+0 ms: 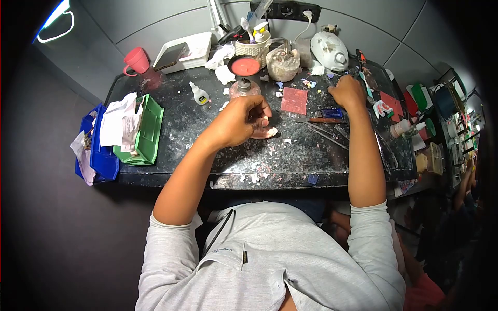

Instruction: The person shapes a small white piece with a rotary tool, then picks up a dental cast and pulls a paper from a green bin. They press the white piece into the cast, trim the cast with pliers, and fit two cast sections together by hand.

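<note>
Left hand [239, 120] curled around a pale pink dental cast [264, 132] low on the dark speckled worktop [290, 155], just below a spirit lamp [244, 87]; right hand [346, 92] fisted beside scattered hand tools [324, 120], contents hidden. Work looks midway, with wax chips littered, a pink wax sheet [294, 100] unused, and grey walls behind the cluttered bench.

free: bench front edge [270, 168] | blocked: rear clutter (jars [282, 62], perhaps tools)
</note>
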Motion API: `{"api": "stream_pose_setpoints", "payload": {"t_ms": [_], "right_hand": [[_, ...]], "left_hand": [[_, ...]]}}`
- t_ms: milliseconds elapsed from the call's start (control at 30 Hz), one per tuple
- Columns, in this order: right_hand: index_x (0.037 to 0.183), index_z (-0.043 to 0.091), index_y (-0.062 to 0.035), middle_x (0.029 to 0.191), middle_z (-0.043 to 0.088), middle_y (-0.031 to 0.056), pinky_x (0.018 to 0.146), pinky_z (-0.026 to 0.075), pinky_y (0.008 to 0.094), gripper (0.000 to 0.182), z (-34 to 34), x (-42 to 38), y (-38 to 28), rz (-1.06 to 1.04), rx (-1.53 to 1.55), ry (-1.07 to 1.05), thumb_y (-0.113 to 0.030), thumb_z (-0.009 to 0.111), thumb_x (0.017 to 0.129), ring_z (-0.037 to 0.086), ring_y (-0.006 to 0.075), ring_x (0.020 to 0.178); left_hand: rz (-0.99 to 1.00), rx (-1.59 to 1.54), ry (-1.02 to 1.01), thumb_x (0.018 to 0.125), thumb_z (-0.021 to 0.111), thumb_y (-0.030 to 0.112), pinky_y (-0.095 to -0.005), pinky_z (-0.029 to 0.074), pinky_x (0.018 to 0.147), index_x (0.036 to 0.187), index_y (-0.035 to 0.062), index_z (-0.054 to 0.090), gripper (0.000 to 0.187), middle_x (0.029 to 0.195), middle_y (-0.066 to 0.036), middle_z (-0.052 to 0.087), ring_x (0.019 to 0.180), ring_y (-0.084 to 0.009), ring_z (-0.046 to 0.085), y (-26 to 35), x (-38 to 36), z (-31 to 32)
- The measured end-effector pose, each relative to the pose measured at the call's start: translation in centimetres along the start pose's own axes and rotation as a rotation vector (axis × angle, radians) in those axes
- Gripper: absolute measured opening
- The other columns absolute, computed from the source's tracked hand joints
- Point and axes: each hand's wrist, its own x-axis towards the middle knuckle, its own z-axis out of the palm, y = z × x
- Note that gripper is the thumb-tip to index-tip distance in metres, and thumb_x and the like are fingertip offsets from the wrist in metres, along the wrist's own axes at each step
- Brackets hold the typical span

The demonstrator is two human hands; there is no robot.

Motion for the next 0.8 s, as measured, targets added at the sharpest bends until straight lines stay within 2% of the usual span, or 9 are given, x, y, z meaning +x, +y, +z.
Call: {"api": "stream_pose_setpoints", "payload": {"t_ms": [267, 467, 533, 567, 600, 667, 700, 800], "right_hand": [[0.114, 0.075, -0.0016, 0.122, 0.072, 0.0234, 0.1, 0.054, 0.0484, 0.041, 0.2, -0.1, 0.0, -0.012, 0.011, 0.005, -0.032, 0.075, 0.086, 0.069, 0.04, 0.116], [0.116, 0.074, -0.0012, 0.122, 0.072, 0.0245, 0.1, 0.054, 0.049, 0.042, 0.3, -0.2, -0.1, -0.009, 0.013, 0.007, -0.033, 0.075, 0.088, 0.069, 0.0401, 0.117], [0.116, 0.074, -0.0003, 0.122, 0.072, 0.0256, 0.1, 0.054, 0.0494, 0.044, 0.6, 0.0, 0.0, -0.02, 0.032, 0.012, -0.035, 0.074, 0.089, 0.069, 0.0407, 0.116], [0.116, 0.074, 0.0002, 0.122, 0.072, 0.026, 0.1, 0.054, 0.0495, 0.045, 0.9, 0.3, -0.1, -0.034, 0.031, 0.002, -0.036, 0.074, 0.089, 0.069, 0.0411, 0.116], [0.116, 0.074, 0.0007, 0.121, 0.072, 0.0264, 0.1, 0.054, 0.0495, 0.046, 1.0, 0.4, 0.2, -0.036, 0.021, -0.002, -0.037, 0.074, 0.089, 0.069, 0.0414, 0.116], [0.117, 0.074, -0.001, 0.121, 0.072, 0.0265, 0.102, 0.053, 0.0491, 0.047, 0.5, -0.1, 0.0, -0.018, -0.016, -0.004, -0.039, 0.073, 0.089, 0.069, 0.0415, 0.117], [0.116, 0.075, -0.0016, 0.121, 0.072, 0.0264, 0.103, 0.053, 0.049, 0.047, 0.3, -0.4, 0.1, -0.012, -0.01, 0.025, -0.039, 0.072, 0.089, 0.069, 0.0415, 0.117], [0.114, 0.075, -0.0008, 0.117, 0.073, 0.0268, 0.1, 0.054, 0.0496, 0.044, 1.1, 0.1, 0.5, -0.054, 0.04, 0.062, -0.038, 0.073, 0.089, 0.068, 0.0425, 0.116]], "left_hand": [[0.02, 0.148, -0.053, 0.087, 0.068, -0.012, -0.0254, 0.052, 0.076, 0.099, -0.0018, 0.062, 0.017, 0.087, -0.001, 0.065, 0.084, -0.0071, 0.06, 0.3, -0.2, 0.1], [0.05, 0.268, -0.037, 0.088, 0.07, -0.007, -0.0302, 0.053, 0.077, 0.097, -0.0018, 0.063, 0.013, 0.083, -0.006, 0.065, 0.082, -0.0116, 0.063, 0.2, -0.2, 0.2], [0.289, 0.379, 0.026, 0.09, 0.071, -0.004, -0.0328, 0.052, 0.075, 0.096, -0.0009, 0.064, 0.011, 0.084, -0.009, 0.065, 0.079, -0.0165, 0.064, -1.1, -0.1, 0.3], [0.326, 0.396, 0.031, 0.091, 0.074, 0.002, -0.035, 0.052, 0.072, 0.097, -0.0001, 0.065, 0.011, 0.086, -0.011, 0.064, 0.078, -0.0204, 0.065, -1.7, 0.0, 0.3], [0.345, 0.382, 0.024, 0.091, 0.074, 0.002, -0.035, 0.052, 0.072, 0.097, -0.0001, 0.065, 0.011, 0.086, -0.011, 0.064, 0.078, -0.0204, 0.065, -1.1, 0.1, 0.3], [0.053, 0.34, -0.072, 0.089, 0.082, 0.019, -0.0433, 0.052, 0.08, 0.095, 0.0004, 0.066, 0.025, 0.098, -0.017, 0.062, 0.092, -0.0341, 0.064, 0.3, 0.0, 0.4], [0.144, 0.334, -0.066, 0.09, 0.082, 0.025, -0.0436, 0.052, 0.079, 0.097, 0.0002, 0.067, 0.03, 0.101, -0.017, 0.061, 0.09, -0.0349, 0.064, 0.1, 0.1, 0.4], [0.084, 0.362, -0.064, 0.09, 0.081, 0.026, -0.0437, 0.052, 0.08, 0.1, -0.0001, 0.068, 0.031, 0.104, -0.018, 0.062, 0.091, -0.0354, 0.065, 0.1, -0.1, 0.5]]}}
